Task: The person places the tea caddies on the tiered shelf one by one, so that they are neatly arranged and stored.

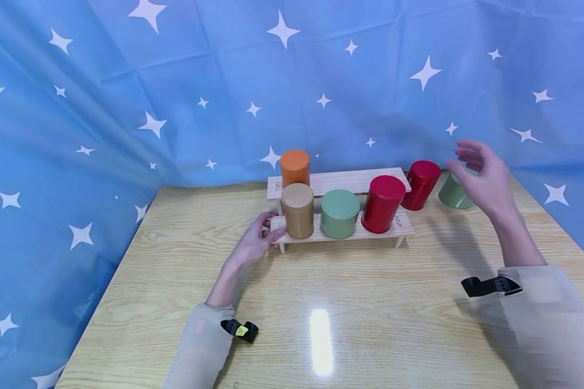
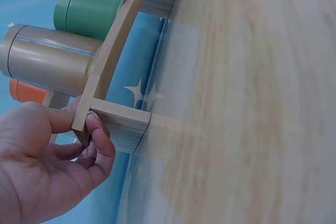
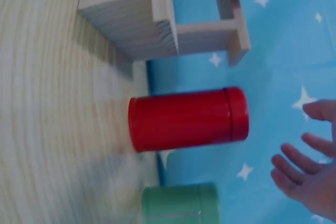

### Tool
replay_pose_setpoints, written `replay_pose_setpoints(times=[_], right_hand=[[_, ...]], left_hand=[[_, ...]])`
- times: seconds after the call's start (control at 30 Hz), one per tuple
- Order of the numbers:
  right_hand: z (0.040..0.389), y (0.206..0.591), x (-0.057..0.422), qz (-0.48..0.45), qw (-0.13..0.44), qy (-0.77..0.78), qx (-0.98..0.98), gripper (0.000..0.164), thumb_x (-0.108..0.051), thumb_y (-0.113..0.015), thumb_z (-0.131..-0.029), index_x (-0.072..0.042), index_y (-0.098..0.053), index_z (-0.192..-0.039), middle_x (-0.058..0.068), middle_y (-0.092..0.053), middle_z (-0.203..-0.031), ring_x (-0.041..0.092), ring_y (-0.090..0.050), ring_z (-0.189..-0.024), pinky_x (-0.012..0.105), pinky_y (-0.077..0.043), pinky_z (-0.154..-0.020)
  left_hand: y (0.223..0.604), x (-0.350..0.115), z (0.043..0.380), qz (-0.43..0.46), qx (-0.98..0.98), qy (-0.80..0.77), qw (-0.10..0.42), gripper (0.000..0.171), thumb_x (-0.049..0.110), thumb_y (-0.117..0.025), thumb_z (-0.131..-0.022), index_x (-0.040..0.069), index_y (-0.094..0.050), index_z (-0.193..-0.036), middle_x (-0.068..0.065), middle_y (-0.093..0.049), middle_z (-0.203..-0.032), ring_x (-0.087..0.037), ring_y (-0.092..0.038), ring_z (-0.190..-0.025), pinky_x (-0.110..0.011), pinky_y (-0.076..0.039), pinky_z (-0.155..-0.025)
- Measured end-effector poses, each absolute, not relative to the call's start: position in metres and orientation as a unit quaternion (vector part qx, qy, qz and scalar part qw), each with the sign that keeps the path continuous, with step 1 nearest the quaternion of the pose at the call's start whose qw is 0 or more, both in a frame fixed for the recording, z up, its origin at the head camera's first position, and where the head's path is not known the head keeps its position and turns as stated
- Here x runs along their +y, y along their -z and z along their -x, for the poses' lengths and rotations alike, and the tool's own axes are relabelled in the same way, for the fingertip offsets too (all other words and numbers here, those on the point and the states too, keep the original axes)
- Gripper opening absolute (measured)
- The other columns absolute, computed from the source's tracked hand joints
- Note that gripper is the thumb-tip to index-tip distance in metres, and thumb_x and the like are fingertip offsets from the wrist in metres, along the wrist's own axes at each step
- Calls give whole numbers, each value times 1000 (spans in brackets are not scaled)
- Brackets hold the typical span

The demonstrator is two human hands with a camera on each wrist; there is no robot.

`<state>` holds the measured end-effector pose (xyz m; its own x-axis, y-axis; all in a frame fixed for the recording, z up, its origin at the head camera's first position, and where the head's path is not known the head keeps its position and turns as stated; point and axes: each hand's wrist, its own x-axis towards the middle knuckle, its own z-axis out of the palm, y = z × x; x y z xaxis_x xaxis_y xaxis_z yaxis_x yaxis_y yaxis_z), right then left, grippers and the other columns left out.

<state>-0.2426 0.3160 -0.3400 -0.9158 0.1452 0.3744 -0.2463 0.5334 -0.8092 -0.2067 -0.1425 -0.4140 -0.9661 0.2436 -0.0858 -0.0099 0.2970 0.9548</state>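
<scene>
A two-tier wooden rack (image 1: 360, 182) stands on the table. My left hand (image 1: 255, 240) grips the left end of its lower shelf (image 2: 113, 53), thumb above and fingers curled below. On that shelf stand a gold tin (image 1: 298, 213), a green tin (image 1: 339, 215) and a tall red tin (image 1: 382, 205). An orange tin (image 1: 294, 167) sits on the upper shelf. Right of the rack, a second red tin (image 3: 186, 120) and a second green tin (image 3: 181, 205) stand on the table. My right hand (image 1: 489, 175) hovers above them, holding nothing, fingers loosely bent; it partly hides that green tin in the head view.
The pale wood-grain table (image 1: 370, 313) carries the rack near its back edge. A blue cloth with white stars (image 1: 233, 65) hangs behind and along the sides. Black wrist straps (image 1: 491, 285) sit over both sleeves.
</scene>
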Motion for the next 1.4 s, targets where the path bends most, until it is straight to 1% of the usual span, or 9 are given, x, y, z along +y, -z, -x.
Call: replay_pose_setpoints(times=[0.07,0.27,0.53,0.73,0.83,0.93,1.03,1.23,1.4], right_hand=[[244,345,322,-17,205,-478,-854,51,-25,-66,-99,-13,-51,-146,-9,-57,-128,3,-51,-118,22,-38,-112],[246,358,340,24,202,-463,-862,56,-28,-65,-99,-13,-46,-150,-4,-54,-135,7,-47,-125,27,-35,-115],[248,372,355,70,179,-434,-880,71,-37,-67,-97,-9,-37,-155,16,-39,-154,36,-37,-138,42,-31,-120],[250,381,362,92,153,-441,-880,84,-40,-70,-95,-6,-26,-159,22,-25,-160,45,-29,-142,54,-28,-120],[251,385,365,91,136,-436,-885,90,-39,-70,-94,-2,-20,-159,27,-22,-160,50,-28,-142,56,-32,-117],[251,391,366,90,123,-429,-890,94,-39,-72,-93,-1,-17,-159,29,-21,-159,51,-29,-139,49,-40,-110],[252,396,366,89,114,-430,-891,96,-38,-73,-92,-1,-15,-159,28,-21,-160,51,-29,-137,46,-41,-103],[255,403,367,92,111,-449,-882,97,-36,-74,-92,-4,-13,-160,27,-16,-162,49,-25,-142,57,-32,-116],[258,409,370,91,113,-450,-881,92,-33,-74,-93,-2,-17,-158,29,-20,-159,49,-26,-141,61,-30,-117]], left_hand=[[414,-143,207,-73,797,-589,108,51,12,-62,-102,-1,-41,-146,-10,-35,-106,-15,-43,-79,-35,-61,-82],[415,-143,208,-75,797,-590,108,52,13,-63,-101,0,-40,-147,-10,-36,-107,-15,-45,-80,-35,-61,-82],[414,-142,207,-76,795,-592,105,50,12,-62,-102,-1,-41,-145,-11,-34,-105,-15,-42,-77,-35,-61,-81],[414,-142,207,-68,799,-588,106,49,12,-63,-101,0,-43,-145,-10,-35,-105,-15,-42,-77,-34,-62,-81],[414,-142,208,-68,800,-586,107,49,12,-63,-101,0,-42,-145,-10,-34,-105,-15,-42,-78,-34,-62,-81],[414,-142,207,-69,799,-587,107,50,12,-62,-101,0,-42,-145,-10,-34,-105,-15,-41,-78,-34,-62,-82],[414,-142,208,-69,797,-590,108,50,12,-63,-101,0,-42,-145,-10,-34,-106,-15,-41,-78,-34,-62,-83],[415,-142,208,-67,797,-590,107,51,13,-63,-101,-1,-41,-146,-11,-35,-108,-16,-42,-80,-34,-62,-83],[415,-142,208,-61,802,-585,105,51,12,-63,-101,0,-41,-146,-11,-36,-110,-16,-44,-82,-33,-62,-82]])
